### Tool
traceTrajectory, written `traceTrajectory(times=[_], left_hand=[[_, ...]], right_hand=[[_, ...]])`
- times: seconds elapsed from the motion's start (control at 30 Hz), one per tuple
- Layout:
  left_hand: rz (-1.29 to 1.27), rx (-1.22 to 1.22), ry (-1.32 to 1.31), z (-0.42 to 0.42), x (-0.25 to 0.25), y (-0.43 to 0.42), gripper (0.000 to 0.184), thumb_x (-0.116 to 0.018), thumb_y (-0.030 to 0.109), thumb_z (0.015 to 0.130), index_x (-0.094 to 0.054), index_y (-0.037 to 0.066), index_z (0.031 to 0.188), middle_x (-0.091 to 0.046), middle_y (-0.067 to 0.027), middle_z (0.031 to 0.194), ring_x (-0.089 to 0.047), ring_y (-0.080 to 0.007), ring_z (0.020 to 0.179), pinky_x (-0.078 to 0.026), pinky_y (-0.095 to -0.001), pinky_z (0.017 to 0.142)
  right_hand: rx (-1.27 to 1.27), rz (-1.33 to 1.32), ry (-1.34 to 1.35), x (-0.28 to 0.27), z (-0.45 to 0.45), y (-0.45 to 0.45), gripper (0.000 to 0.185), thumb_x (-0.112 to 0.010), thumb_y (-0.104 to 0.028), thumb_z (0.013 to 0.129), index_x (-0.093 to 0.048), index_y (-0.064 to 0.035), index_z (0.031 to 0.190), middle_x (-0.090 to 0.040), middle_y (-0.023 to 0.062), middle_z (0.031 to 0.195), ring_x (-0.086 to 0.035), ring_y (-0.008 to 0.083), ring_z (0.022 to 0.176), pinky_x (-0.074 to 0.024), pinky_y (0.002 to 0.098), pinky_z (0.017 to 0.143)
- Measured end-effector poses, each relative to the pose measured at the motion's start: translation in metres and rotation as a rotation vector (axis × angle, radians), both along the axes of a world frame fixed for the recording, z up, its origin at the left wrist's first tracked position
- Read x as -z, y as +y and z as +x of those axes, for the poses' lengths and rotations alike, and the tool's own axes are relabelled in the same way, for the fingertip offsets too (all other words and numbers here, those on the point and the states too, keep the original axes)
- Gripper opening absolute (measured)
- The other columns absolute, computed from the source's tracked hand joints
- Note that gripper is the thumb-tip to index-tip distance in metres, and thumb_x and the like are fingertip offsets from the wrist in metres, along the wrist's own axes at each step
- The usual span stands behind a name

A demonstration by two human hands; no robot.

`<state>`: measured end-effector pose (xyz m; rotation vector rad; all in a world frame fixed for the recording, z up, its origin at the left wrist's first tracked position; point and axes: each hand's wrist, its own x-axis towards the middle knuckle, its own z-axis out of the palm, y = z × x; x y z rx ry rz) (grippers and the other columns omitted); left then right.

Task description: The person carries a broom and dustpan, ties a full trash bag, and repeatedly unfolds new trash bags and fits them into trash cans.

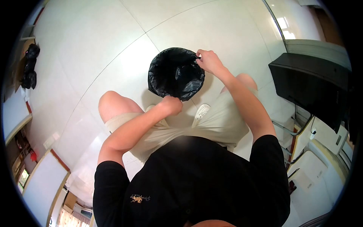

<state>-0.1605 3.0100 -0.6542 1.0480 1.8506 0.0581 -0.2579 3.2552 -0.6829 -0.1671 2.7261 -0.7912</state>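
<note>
A round bin lined with a black plastic bag (pixel 177 73) stands on the floor between my knees, its mouth open upward. The bag is folded out over the rim, and its inside looks dark with shiny creases. At the near edge of the rim, my left hand (pixel 171 105) is closed on the bag. My right hand (pixel 210 61) pinches the bag's edge at the upper right of the rim, thumb and fingertips together.
Pale floor tiles (pixel 113 41) surround the bin. To the right stands a large black box-shaped object (pixel 306 81), with white furniture (pixel 308 170) below it. Black bags (pixel 30 66) lie at the far left, above a white-topped table (pixel 45 185).
</note>
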Motion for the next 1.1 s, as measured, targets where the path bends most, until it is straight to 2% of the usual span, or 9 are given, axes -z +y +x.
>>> traceTrajectory(times=[0.17, 0.3, 0.37, 0.47, 0.57, 0.67, 0.77, 0.9, 1.1], left_hand=[[-0.090, 0.055, -0.166, -0.008, -0.004, 0.009, 0.036, -0.063, 0.036, 0.089, -0.072, 0.004, 0.104, -0.072, -0.0192, 0.104, -0.068, -0.0373, 0.098, -0.054, -0.0463, 0.085], [0.015, 0.020, -0.167, -0.019, -0.012, 0.004, 0.044, -0.062, 0.036, 0.091, -0.065, 0.007, 0.123, -0.070, -0.0195, 0.110, -0.065, -0.0379, 0.104, -0.052, -0.0463, 0.092], [0.013, -0.028, -0.143, -0.025, -0.017, 0.009, 0.047, -0.062, 0.037, 0.092, -0.061, 0.008, 0.129, -0.070, -0.0188, 0.110, -0.065, -0.0378, 0.105, -0.051, -0.0461, 0.092], [0.046, -0.096, -0.083, -0.035, -0.023, 0.015, 0.047, -0.061, 0.036, 0.094, -0.057, 0.007, 0.131, -0.068, -0.0181, 0.112, -0.065, -0.0355, 0.106, -0.053, -0.0462, 0.091], [0.095, -0.137, -0.040, -0.041, -0.013, 0.009, 0.049, -0.060, 0.037, 0.095, -0.054, 0.008, 0.134, -0.067, -0.0175, 0.114, -0.063, -0.0349, 0.108, -0.053, -0.0471, 0.090], [0.101, -0.166, -0.028, -0.046, -0.015, 0.009, 0.049, -0.060, 0.037, 0.095, -0.053, 0.010, 0.135, -0.066, -0.0174, 0.117, -0.061, -0.0353, 0.111, -0.051, -0.0470, 0.092], [0.106, -0.186, -0.025, -0.050, -0.017, 0.007, 0.049, -0.060, 0.036, 0.095, -0.053, 0.010, 0.136, -0.066, -0.0181, 0.118, -0.060, -0.0356, 0.112, -0.051, -0.0467, 0.093], [0.101, -0.196, -0.024, -0.058, -0.016, 0.008, 0.049, -0.060, 0.036, 0.096, -0.052, 0.010, 0.137, -0.065, -0.0191, 0.119, -0.060, -0.0359, 0.112, -0.050, -0.0464, 0.094], [0.129, -0.200, 0.001, -0.068, -0.015, 0.014, 0.050, -0.060, 0.036, 0.096, -0.052, 0.009, 0.137, -0.064, -0.0186, 0.121, -0.060, -0.0356, 0.114, -0.050, -0.0460, 0.095]], right_hand=[[-0.018, -0.002, 0.010, 0.007, -0.007, 0.010, 0.025, -0.067, -0.019, 0.079, -0.066, -0.0018, 0.096, -0.069, 0.0225, 0.086, -0.067, 0.0410, 0.086, -0.0547, 0.0485, 0.079], [0.260, -0.068, 0.043, -0.025, -0.025, 0.072, 0.030, -0.068, -0.021, 0.077, -0.067, 0.0004, 0.099, -0.070, 0.0230, 0.089, -0.067, 0.0403, 0.088, -0.0552, 0.0452, 0.082], [0.359, -0.023, 0.158, -0.021, -0.023, 0.124, 0.027, -0.070, -0.015, 0.081, -0.066, 0.0022, 0.102, -0.070, 0.0197, 0.073, -0.070, 0.0268, 0.061, -0.0571, 0.0370, 0.062], [0.738, -0.198, 0.061, -0.035, -0.005, 0.188, 0.036, -0.070, -0.016, 0.084, -0.065, 0.0086, 0.110, -0.071, 0.0136, 0.069, -0.069, 0.0166, 0.058, -0.0564, 0.0313, 0.055], [1.011, -0.141, 0.105, -0.025, 0.025, 0.255, 0.023, -0.068, -0.016, 0.084, -0.069, 0.0055, 0.092, -0.069, 0.0118, 0.066, -0.071, 0.0186, 0.056, -0.0578, 0.0311, 0.054], [1.253, -0.133, 0.086, 0.001, 0.071, 0.320, 0.027, -0.071, -0.023, 0.088, -0.068, 0.0019, 0.077, -0.069, 0.0110, 0.065, -0.068, 0.0156, 0.054, -0.0558, 0.0294, 0.053], [1.474, -0.293, 0.110, 0.007, 0.123, 0.344, 0.025, -0.068, -0.021, 0.090, -0.068, 0.0036, 0.083, -0.069, 0.0137, 0.068, -0.068, 0.0184, 0.053, -0.0560, 0.0292, 0.051], [1.693, -0.305, 0.100, 0.026, 0.169, 0.358, 0.029, -0.070, -0.018, 0.089, -0.062, 0.0093, 0.082, -0.068, 0.0164, 0.066, -0.068, 0.0226, 0.052, -0.0570, 0.0323, 0.047], [1.834, -0.397, 0.076, 0.039, 0.194, 0.351, 0.027, -0.068, -0.015, 0.091, -0.060, 0.0094, 0.083, -0.067, 0.0181, 0.069, -0.068, 0.0251, 0.053, -0.0581, 0.0336, 0.048]])
